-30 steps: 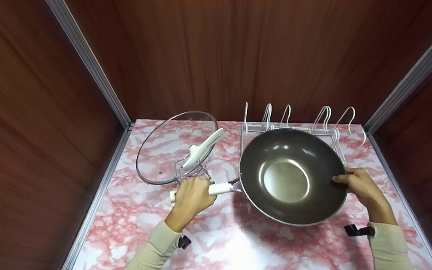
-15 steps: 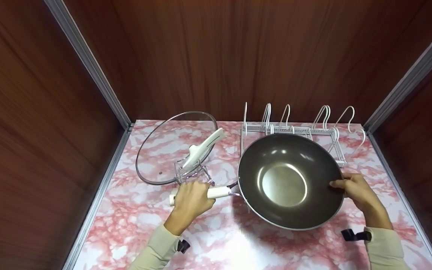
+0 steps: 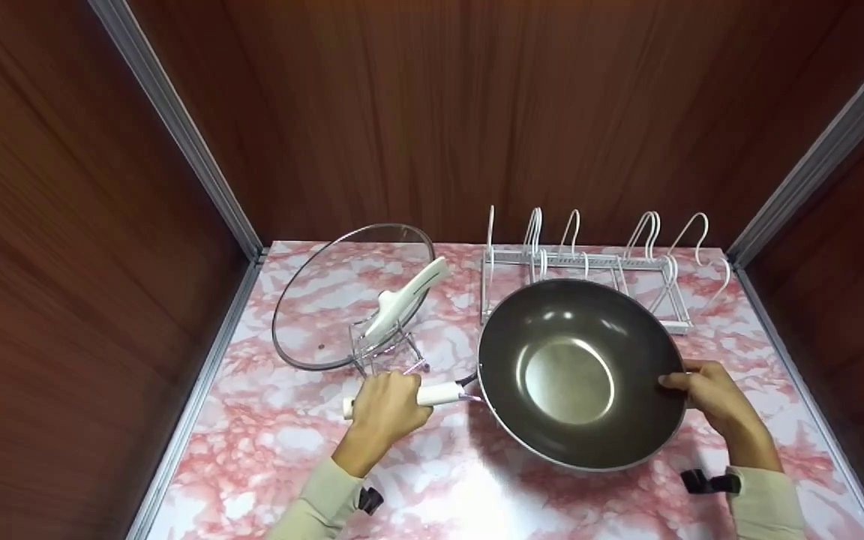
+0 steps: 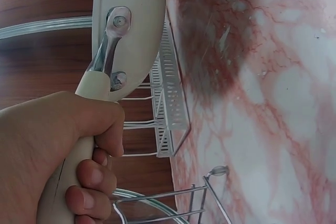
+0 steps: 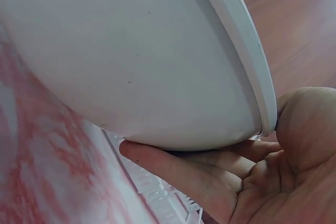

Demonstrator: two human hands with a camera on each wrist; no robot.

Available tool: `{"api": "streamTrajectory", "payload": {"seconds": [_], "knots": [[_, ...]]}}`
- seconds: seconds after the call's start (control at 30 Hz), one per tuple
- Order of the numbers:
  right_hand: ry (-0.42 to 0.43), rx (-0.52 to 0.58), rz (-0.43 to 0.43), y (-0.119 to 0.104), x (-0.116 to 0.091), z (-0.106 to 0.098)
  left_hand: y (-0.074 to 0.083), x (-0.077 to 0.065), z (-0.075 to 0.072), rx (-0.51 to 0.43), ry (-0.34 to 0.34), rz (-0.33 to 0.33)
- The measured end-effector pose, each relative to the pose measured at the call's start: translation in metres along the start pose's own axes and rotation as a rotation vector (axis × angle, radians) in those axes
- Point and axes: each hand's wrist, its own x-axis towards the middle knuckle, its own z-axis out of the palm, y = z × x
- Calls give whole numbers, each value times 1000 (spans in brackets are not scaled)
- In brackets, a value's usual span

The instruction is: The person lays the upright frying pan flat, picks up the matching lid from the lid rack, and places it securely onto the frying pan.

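Note:
A deep frying pan (image 3: 574, 367), dark inside and cream outside, is held above the table between both hands. My left hand (image 3: 387, 409) grips its cream handle (image 4: 60, 182), with the fingers curled round it in the left wrist view. On the opposite side my right hand (image 3: 717, 401) holds the rim, thumb over the inner edge. Its fingers (image 5: 184, 177) lie under the pan's pale outside in the right wrist view. Behind the pan stands a white wire rack (image 3: 589, 261) with upright loops, partly covered by it.
A glass lid (image 3: 327, 300) with a cream handle (image 3: 406, 300) leans in a small wire stand (image 3: 387, 352) at the left. Wood-grained panels (image 3: 432, 120) enclose the back and sides. The table (image 3: 282, 465) has a pink marbled top.
Both hands have brought the pan slightly toward the person, away from the rack. More of the rack's base shows now. The lid and its stand stay in place.

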Motion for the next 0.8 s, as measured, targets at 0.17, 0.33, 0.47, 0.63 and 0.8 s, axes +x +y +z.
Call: {"api": "streamTrajectory", "payload": {"seconds": [0.17, 0.33, 0.47, 0.63, 0.8], "knots": [[-10, 8, 14, 7, 1, 0, 0, -2, 4, -3, 2, 6], [-11, 12, 27, 12, 1, 1, 1, -3, 7, -17, -23, 0], [-19, 21, 32, 15, 1, 1, 1, -4, 10, -25, -29, -6], [-32, 33, 30, 19, 1, 1, 1, -4, 12, -31, -37, -7], [-24, 40, 45, 24, 2, 2, 1, -4, 15, -36, -60, -8]]}}
